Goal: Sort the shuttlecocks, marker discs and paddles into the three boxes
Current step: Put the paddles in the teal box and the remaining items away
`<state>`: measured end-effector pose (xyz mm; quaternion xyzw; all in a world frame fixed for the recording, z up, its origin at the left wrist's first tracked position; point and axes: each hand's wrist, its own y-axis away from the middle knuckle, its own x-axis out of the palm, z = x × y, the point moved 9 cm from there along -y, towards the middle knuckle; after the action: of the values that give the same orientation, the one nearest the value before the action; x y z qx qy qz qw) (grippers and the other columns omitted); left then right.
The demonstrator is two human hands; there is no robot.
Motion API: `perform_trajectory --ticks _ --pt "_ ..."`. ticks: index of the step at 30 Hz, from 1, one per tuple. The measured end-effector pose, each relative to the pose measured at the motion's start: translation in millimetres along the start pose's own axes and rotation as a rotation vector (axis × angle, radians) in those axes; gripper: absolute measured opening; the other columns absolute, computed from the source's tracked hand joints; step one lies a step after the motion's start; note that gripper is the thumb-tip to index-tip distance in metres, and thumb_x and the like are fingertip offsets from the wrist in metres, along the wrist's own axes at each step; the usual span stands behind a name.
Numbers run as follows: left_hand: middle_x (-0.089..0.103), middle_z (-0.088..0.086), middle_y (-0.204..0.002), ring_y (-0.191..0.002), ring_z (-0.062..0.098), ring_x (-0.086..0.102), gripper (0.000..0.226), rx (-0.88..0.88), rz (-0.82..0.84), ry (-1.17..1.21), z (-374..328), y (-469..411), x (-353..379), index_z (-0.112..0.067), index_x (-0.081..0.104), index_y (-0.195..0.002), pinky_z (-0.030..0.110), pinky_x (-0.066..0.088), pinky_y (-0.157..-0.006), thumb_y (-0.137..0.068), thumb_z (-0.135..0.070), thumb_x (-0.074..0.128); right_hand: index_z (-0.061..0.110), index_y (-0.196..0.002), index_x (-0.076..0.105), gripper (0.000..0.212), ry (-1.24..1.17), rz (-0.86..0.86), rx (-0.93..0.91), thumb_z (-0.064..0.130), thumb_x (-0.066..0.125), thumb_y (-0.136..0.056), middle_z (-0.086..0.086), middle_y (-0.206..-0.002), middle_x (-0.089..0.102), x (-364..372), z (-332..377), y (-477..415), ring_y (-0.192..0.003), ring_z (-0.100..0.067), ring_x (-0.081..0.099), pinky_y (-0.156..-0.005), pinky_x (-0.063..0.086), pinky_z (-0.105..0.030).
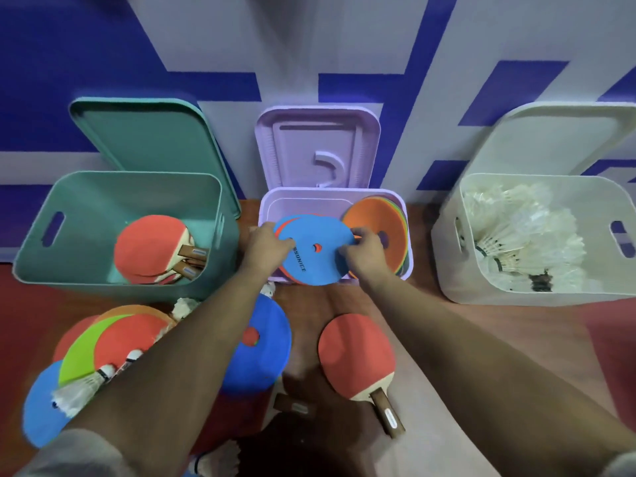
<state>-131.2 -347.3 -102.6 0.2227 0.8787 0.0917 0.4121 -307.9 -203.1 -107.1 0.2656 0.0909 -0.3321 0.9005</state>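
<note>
Disc [315,253] | blue, flat, round, centre hole | black lettering

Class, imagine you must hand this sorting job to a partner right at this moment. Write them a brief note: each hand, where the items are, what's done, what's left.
Left hand and right hand both grip a disc stack, blue on top, over the purple box, which already holds leaning discs.
Done so far: paddles lie in the green box; shuttlecocks fill the white box.
Left: lower the stack in, then clear the floor: a red paddle, a blue disc, a disc pile with loose shuttlecocks on it, and a second paddle handle, partly hidden.
</note>
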Motion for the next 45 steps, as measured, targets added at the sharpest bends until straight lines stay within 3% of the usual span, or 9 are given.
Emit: perform_trajectory --ticks 9,13,15,19,25,29,33,42,45 --pt "0.054 0.021 -0.123 -0.114 0.037 0.053 0.044 0.183 -0.067 -0.170 -3.0 -19.6 10.5 -0.003 0.053 -0.127 0.036 0.041 -0.095 -0.083 -0.005 0.059 0.003 -0.112 0.063 0.035 0.112 0.017 -0.026 -0.002 0.055 -0.078 -0.004 -0.094 0.064 21.1 -4.2 -32.2 -0.086 -0.019 0.058 -0.073 0.045 -0.028" --pt "0.050 0.019 -0.136 -0.128 0.031 0.047 0.045 0.294 -0.056 -0.122 -11.7 -3.3 5.7 0.002 0.052 -0.131 0.033 0.034 -0.108 -0.087 -0.005 0.059 0.001 -0.127 0.055 0.041 0.295 0.054 -0.079 0.009 0.058 -0.087 -0.015 -0.120 0.061 18.8 0.3 -26.7 -0.107 -0.032 0.059 -0.091 0.047 -0.037" --pt "0.057 0.016 -0.127 -0.116 0.029 0.057 0.036 0.239 -0.103 -0.003 -5.4 5.3 -10.1 -0.001 0.059 -0.122 0.031 0.044 -0.098 -0.086 -0.003 0.059 0.006 -0.132 0.052 0.045 0.337 0.050 -0.121 0.015 0.057 -0.089 -0.014 -0.130 0.054 16.1 3.8 -14.6 -0.115 -0.028 0.056 -0.099 0.043 -0.034" --pt "0.066 0.008 -0.099 -0.087 0.019 0.063 0.020 0.224 -0.112 0.089 15.7 44.7 -33.8 -0.009 0.064 -0.099 0.026 0.047 -0.076 -0.083 0.000 0.055 0.013 -0.107 0.061 0.021 0.217 0.082 -0.298 0.009 0.057 -0.087 -0.003 -0.109 0.059 17.9 29.2 28.6 -0.095 -0.017 0.059 -0.085 0.045 -0.025" --pt "0.062 0.004 -0.087 -0.075 0.018 0.060 0.028 0.076 -0.147 0.157 84.0 117.3 -44.0 -0.028 0.059 -0.088 0.036 0.051 -0.073 -0.084 -0.002 0.054 0.015 -0.081 0.056 0.005 0.219 0.348 -0.338 0.012 0.057 -0.084 0.001 -0.073 0.061 63.4 19.2 85.6 -0.065 -0.015 0.054 -0.068 0.047 -0.037" --pt "0.049 0.011 -0.107 -0.101 0.028 0.052 0.043 0.044 -0.310 -0.099 127.2 155.5 -59.1 -0.009 0.058 -0.114 0.040 0.043 -0.097 -0.074 0.006 0.061 0.010 -0.097 0.055 0.020 0.417 0.408 -0.233 0.025 0.065 -0.088 -0.009 -0.092 0.066 95.4 -21.8 103.0 -0.084 -0.024 0.061 -0.072 0.044 -0.033" --pt "0.050 0.023 -0.119 -0.110 0.041 0.050 0.055 -0.135 -0.254 -0.158 171.4 170.1 -50.0 -0.005 0.049 -0.129 0.042 0.039 -0.097 -0.076 0.000 0.063 0.002 -0.113 0.056 0.039 0.477 0.493 -0.083 0.030 0.067 -0.088 -0.017 -0.111 0.067 128.2 -63.8 109.0 -0.105 -0.032 0.063 -0.077 0.045 -0.034" --pt "0.052 0.024 -0.121 -0.115 0.040 0.048 0.052 -0.207 -0.264 0.073 188.8 169.2 -42.9 0.000 0.048 -0.129 0.037 0.037 -0.095 -0.079 -0.003 0.062 0.002 -0.073 0.064 0.012 0.295 0.468 -0.046 0.007 0.054 -0.077 -0.002 -0.069 0.056 139.3 -65.9 113.3 -0.071 -0.012 0.046 -0.058 0.039 -0.031" --pt "0.051 0.023 -0.125 -0.117 0.038 0.048 0.059 -0.188 -0.320 0.109 184.2 176.4 -53.6 0.001 0.047 -0.130 0.038 0.040 -0.099 -0.080 -0.021 0.069 0.012 -0.083 0.067 0.014 0.250 0.448 -0.192 0.009 0.054 -0.079 0.005 -0.078 0.067 115.9 -42.1 117.2 -0.071 -0.012 0.057 -0.063 0.045 -0.032"
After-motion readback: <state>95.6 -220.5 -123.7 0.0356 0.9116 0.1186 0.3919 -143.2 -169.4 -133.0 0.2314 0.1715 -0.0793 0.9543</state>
